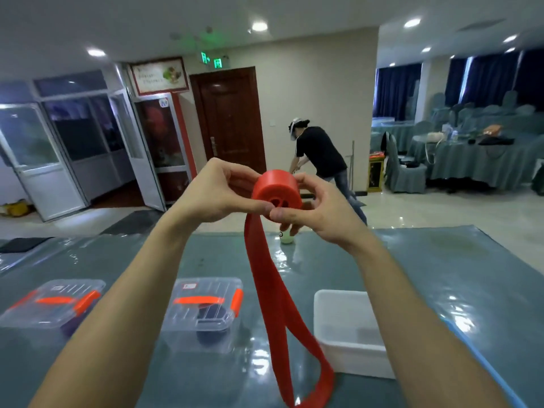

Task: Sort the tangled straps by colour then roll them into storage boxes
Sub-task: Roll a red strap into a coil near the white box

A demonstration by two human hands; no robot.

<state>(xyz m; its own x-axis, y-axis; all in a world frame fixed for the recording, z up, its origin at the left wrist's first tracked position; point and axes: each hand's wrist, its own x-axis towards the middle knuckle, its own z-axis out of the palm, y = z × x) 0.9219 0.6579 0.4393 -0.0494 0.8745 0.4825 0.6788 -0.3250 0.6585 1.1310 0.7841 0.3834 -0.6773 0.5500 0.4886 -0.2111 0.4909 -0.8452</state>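
Observation:
A red strap [279, 304] is partly wound into a thick roll [278, 189] held up in front of me above the table. My left hand [217, 195] pinches the roll's left side with thumb and fingers. My right hand [318, 213] grips its right side, thumb at the roll's centre. The loose tail hangs down in a long loop to the table's front edge. An open white box [347, 334] sits at the right. Two clear lidded boxes with orange latches stand on the table: one in the middle [206, 310] holding a dark roll, one at the left [53, 304].
The table [441, 275] has a glossy teal cover. A small pale green object [287, 239] lies at its far side. Beyond it a person in a black shirt [321, 154] bends over on the floor. Covered chairs and tables fill the back right.

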